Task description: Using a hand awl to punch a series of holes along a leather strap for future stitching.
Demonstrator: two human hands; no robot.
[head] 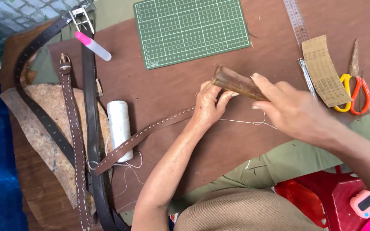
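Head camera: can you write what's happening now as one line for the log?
left hand: pinches stitched leather strap | right hand: holds brown wooden tool on strap end | nearby: white thread spool, green cutting mat

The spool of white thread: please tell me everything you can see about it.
The spool of white thread is a full cylinder, tightly wound, lying on its side on the brown board. It sits between the dark belt and the stitched brown strap, which crosses its lower end. Loose thread trails below it. Neither hand touches it.
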